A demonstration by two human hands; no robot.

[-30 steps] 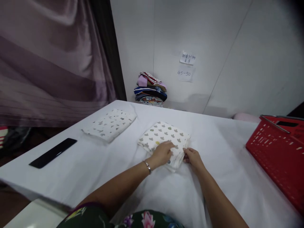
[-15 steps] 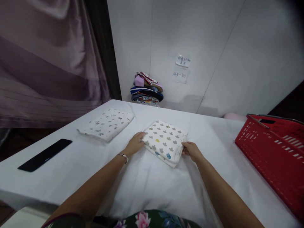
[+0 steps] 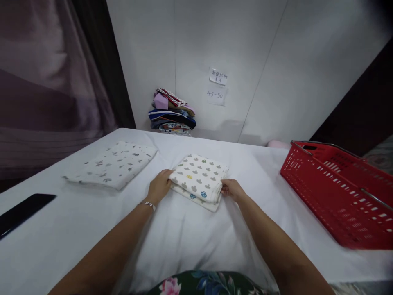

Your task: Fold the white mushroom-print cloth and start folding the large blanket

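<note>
A folded white cloth printed with grey, blue and yellow mushrooms (image 3: 198,176) lies on the white-covered table (image 3: 184,241) in front of me. My left hand (image 3: 160,186) grips its left edge, the fingertips partly hidden by the fabric. At the right edge, my right hand (image 3: 232,189) pinches the folded layers between thumb and fingers. The upper layers are a little raised, and the bottom layer shows beneath them along the near side. Farther left lies a second folded white cloth with a grey leaf-like print (image 3: 113,164), touched by neither hand.
A red plastic basket (image 3: 331,196) with metal handles stands on the table at the right. A flat black object (image 3: 26,211) lies at the left. Behind the table's far edge is a stack of folded fabrics (image 3: 173,116), against a wall with paper notes (image 3: 215,95).
The view has turned to the right, bringing more of the basket in. Both hands keep hold of the mushroom-print cloth, and its upper layers are lifted slightly off the bottom layer at the near edge.
</note>
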